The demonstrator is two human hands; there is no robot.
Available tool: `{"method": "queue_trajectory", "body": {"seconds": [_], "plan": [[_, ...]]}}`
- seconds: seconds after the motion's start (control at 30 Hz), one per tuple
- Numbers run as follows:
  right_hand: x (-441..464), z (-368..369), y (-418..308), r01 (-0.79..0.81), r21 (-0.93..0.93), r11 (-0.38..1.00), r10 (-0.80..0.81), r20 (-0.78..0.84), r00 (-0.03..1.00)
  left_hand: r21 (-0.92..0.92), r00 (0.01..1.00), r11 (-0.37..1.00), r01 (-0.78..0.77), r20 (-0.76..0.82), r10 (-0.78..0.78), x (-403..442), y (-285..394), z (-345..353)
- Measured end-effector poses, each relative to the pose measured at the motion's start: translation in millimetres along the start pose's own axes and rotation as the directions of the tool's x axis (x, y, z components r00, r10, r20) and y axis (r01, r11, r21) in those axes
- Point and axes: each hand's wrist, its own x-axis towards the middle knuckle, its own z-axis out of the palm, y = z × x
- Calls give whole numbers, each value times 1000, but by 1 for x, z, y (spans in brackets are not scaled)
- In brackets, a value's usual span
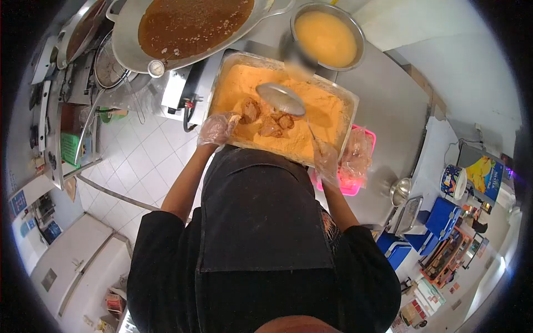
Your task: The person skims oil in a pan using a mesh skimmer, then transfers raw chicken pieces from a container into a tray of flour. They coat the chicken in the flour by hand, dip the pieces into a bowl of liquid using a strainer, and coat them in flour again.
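Observation:
A metal tray [353, 105] holds orange-yellow powder, with several coated brown pieces [271, 126] lying near its middle. My left hand [217, 129], in a clear plastic glove, is at the tray's left front corner, its fingertips pinched on a small powdery piece that I cannot make out. At the right front edge, my right hand [326, 161], also gloved, is closed on the handle of a metal strainer [281, 99]. The strainer's round head hangs over the powder, just behind the brown pieces.
A large pan of brown oil [194, 25] with a dial thermometer [156, 68] stands at the back left. Behind the tray is a metal bowl of orange liquid [326, 38]. A pink basket [355, 191] with plastic-wrapped contents sits right of the tray, and a small steel bowl [400, 192] lies farther right.

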Motion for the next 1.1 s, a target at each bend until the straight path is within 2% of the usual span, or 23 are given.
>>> {"method": "queue_trajectory", "body": {"seconds": [0.07,0.17,0.23,0.3,0.33,0.4,0.43,0.53,0.57,0.63,0.7,0.73,0.8,0.87,0.9,0.97,1.0,1.03,1.1], "plan": [[7,-5,-8,-30,-24,999,30,3,1000,32,1000,999,-11,-3,12,0,0,0],[34,-24,-7,53,-14,998,-55,-186,981,87,1000,996,-9,13,7,-2,7,-8],[80,-53,-27,-93,96,991,111,-201,973,79,999,997,14,29,-17,-1,9,-9],[138,-90,-53,-174,193,966,204,-149,968,53,998,998,-44,-36,46,-3,12,-11],[170,-96,-41,-186,6,983,184,-185,965,43,995,996,-72,-70,75,-4,13,-12],[236,-104,-9,-134,-312,941,32,-313,949,87,1000,996,-22,-13,23,-3,11,-10],[264,-101,7,-85,-442,893,-105,-389,915,110,1000,994,4,12,-6,-2,11,-8],[336,-105,11,-198,-401,895,101,-249,963,96,1000,995,-10,-5,11,-2,10,-7],[348,-103,18,-170,-433,885,78,-223,972,59,1000,998,6,-19,-5,-1,11,-5],[366,-81,52,-116,-495,861,36,-168,985,124,1000,992,10,8,-11,-3,12,-7],[396,-58,101,-127,-494,860,80,-115,990,154,999,988,19,24,-23,-4,15,-11],[405,-55,117,-134,-495,859,104,-89,991,122,999,992,-12,-38,17,-4,12,-8],[401,-63,126,-45,-536,843,105,82,991,62,982,995,-76,-167,86,-3,2,5],[391,-66,141,73,-419,905,43,260,965,118,998,993,9,-63,-2,-4,9,-3],[385,-63,155,132,-273,953,-33,339,940,145,999,989,36,-16,-34,-5,14,-10],[369,-67,138,-56,-48,997,72,439,896,145,998,988,60,16,-63,-4,21,-15],[356,-72,93,-295,14,955,252,485,837,119,998,991,59,5,-60,-5,23,-17],[348,-70,60,-518,64,853,407,541,736,96,998,994,56,-7,-56,-6,24,-19],[352,-54,50,-449,57,892,340,568,749,107,999,993,44,-13,-43,-5,22,-16]]}}
